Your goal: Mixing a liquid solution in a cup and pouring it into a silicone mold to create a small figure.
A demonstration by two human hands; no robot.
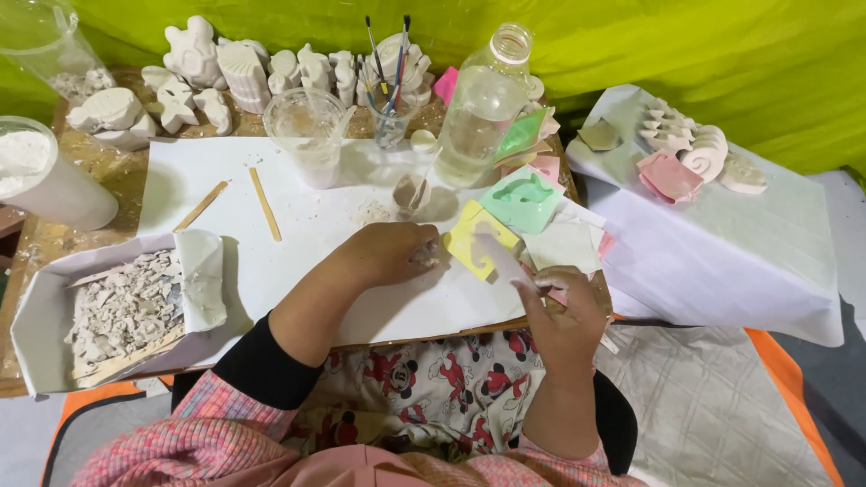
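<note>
**plasterfan:** So where were things at this point? The left hand [392, 254] was curled shut on the white paper sheet [298, 230], fingers pinched over a small pale crumbly bit; couldn't tell exactly what it was. The right hand [564, 311] was closed around a flat whitish scraper-like piece [502, 257] whose tip sat on the yellow mould [478, 239], right at the sheet's right end.

**mouldy_mike:** Looked mid-job to me. Plenty already cast: a whole row of white plaster figures [244, 68] stood behind the sheet, and more white casts [690, 144] lay on the side table [722, 252] off to the right of it. But the green mould [523, 200] and the pink moulds [541, 167], just beyond the yellow one, looked unfilled from what I could see, so I'd guess there was more to go.

**plasterfan:** And room to move?

**mouldy_mike:** Tight on the right. The moulds were piled at the sheet's right edge, partly overhanging the table, and the clear bottle [478, 113] and plastic cup [308, 131] stood along its far edge, easy to knock. The box of plaster scraps [117, 311] sat against the sheet's left end, with two wooden sticks [236, 204] lying on the sheet itself. The middle of the sheet, left of the left hand, was the only open patch.
</note>
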